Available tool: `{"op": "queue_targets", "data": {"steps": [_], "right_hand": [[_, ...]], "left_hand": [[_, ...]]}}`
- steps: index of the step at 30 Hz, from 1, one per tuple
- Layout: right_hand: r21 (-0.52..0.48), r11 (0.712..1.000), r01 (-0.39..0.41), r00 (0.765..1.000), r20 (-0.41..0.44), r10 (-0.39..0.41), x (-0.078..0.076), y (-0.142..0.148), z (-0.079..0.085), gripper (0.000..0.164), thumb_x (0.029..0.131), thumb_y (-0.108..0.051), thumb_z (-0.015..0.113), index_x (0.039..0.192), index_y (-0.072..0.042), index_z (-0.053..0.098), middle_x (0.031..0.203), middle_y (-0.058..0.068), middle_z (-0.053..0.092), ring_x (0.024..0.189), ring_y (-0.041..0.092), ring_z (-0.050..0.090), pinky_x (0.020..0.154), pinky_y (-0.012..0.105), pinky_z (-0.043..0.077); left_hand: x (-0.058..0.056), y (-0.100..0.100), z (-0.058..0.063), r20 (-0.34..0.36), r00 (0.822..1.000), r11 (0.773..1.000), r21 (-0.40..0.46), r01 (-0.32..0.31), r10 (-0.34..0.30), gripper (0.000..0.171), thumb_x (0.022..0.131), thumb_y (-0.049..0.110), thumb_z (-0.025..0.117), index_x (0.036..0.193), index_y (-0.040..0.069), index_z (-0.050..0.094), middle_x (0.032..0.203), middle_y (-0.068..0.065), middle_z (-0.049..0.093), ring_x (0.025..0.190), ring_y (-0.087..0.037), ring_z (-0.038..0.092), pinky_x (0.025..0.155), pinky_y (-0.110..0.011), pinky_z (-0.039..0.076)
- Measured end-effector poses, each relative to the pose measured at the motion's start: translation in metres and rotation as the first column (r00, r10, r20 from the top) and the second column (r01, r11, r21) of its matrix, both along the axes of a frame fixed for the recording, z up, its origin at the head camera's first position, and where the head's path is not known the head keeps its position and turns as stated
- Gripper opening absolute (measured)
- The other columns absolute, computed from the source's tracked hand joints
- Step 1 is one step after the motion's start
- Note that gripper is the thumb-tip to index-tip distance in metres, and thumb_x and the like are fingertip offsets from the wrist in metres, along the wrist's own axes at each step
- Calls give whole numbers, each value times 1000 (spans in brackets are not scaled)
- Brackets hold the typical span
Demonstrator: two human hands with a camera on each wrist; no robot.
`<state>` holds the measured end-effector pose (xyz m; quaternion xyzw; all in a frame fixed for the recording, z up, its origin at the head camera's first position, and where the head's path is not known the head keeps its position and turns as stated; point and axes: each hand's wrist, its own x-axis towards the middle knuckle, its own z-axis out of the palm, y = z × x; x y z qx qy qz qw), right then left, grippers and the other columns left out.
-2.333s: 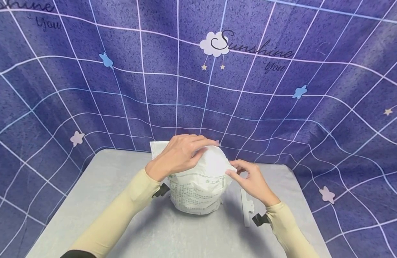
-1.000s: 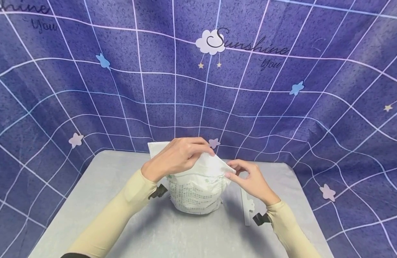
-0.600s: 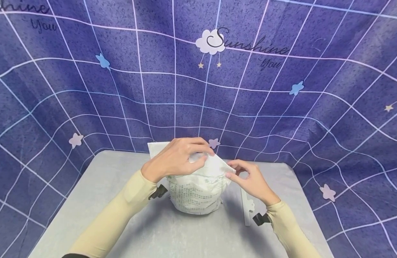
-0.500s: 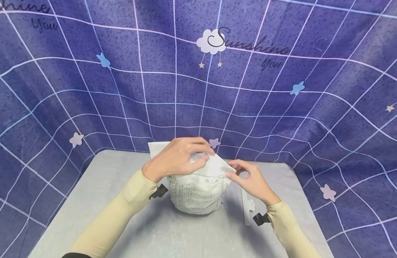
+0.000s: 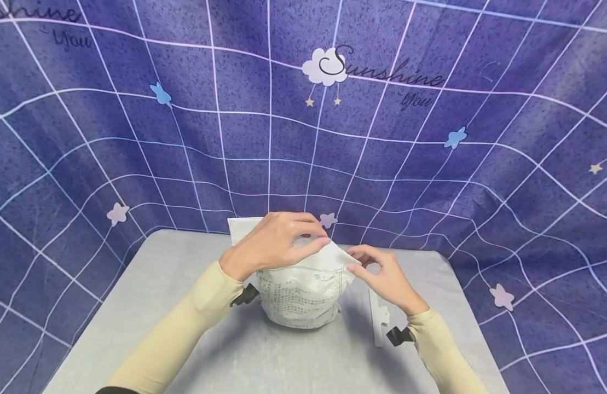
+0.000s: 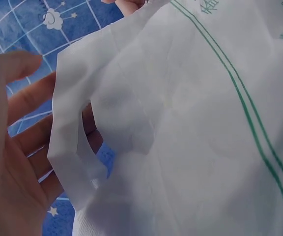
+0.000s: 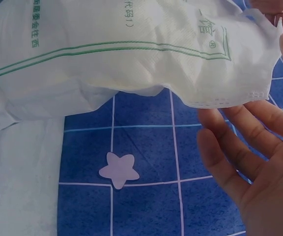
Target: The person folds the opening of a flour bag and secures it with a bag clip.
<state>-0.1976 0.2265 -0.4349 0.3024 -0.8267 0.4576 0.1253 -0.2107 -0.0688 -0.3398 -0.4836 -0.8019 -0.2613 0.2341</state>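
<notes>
A white non-woven fabric bag (image 5: pixel 298 295) with green printing stands upright, bulging, on the table. Behind its top edge lie the fairly straight fingers of my left hand (image 5: pixel 273 243), partly visible through a handle slot (image 6: pixel 95 142). The left thumb (image 6: pixel 26 64) sits just off that edge in the left wrist view; from the head view its tip overlaps the bag's edge near the index tip. My right hand (image 5: pixel 384 273) pinches the bag's right top corner between thumb and fingers. In the right wrist view the bag's stitched hem (image 7: pixel 220 104) covers some right fingertips. The bag's contents are hidden.
A narrow white object (image 5: pixel 377 317) with a scalloped side is on the grey-covered table (image 5: pixel 293 366), right of the bag and close to the right wrist. Behind the table rises a blue-purple gridded curtain (image 5: pixel 234 137) with stars and a cloud.
The left hand has slid down slightly from the bag's top, and its thumb has moved right toward the index tip. The top edge slopes more steeply. The right hand has barely moved.
</notes>
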Motion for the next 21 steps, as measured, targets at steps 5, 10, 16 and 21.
{"op": "queue_targets", "data": {"steps": [5, 10, 16, 21], "right_hand": [[3, 1000, -11, 1000, 17, 11, -1, 1, -3, 26, 100, -10, 75, 125, -10, 76, 97, -3, 76, 89, 13, 71, 84, 32, 60], [9, 1000, -7, 1000, 6, 7, -2, 2, -3, 25, 102, -7, 69, 127, -8, 75, 100, -3, 76, 93, 13, 72, 88, 32, 59], [11, 1000, -5, 1000, 17, 5, 0, 2, -1, 27, 105, -5, 63, 128, -12, 76, 105, -5, 77, 95, 13, 72, 91, 32, 56], [9, 1000, -10, 999, 32, 10, -1, 2, 1, 25, 108, -9, 61, 128, -12, 76, 115, -1, 79, 101, 17, 74, 91, 32, 57]], "left_hand": [[-1, 3, -1, -16, 1000, 1000, 2, -1, 1, 15, 102, 28, 72, 97, 21, 83, 99, 10, 78, 83, -4, 72, 73, -22, 59], [-2, 6, 0, -42, 999, 1000, 6, -4, 4, 11, 100, 27, 75, 94, 21, 82, 95, 10, 77, 72, -3, 68, 67, -21, 57], [-2, 8, 0, -47, 999, 1000, 11, -8, 8, 10, 98, 27, 79, 90, 23, 80, 90, 12, 75, 64, -1, 59, 59, -18, 51], [-1, 7, -1, -38, 999, 1000, 10, -11, 11, 8, 96, 27, 83, 90, 23, 80, 90, 13, 75, 62, 2, 55, 57, -17, 49]]}}
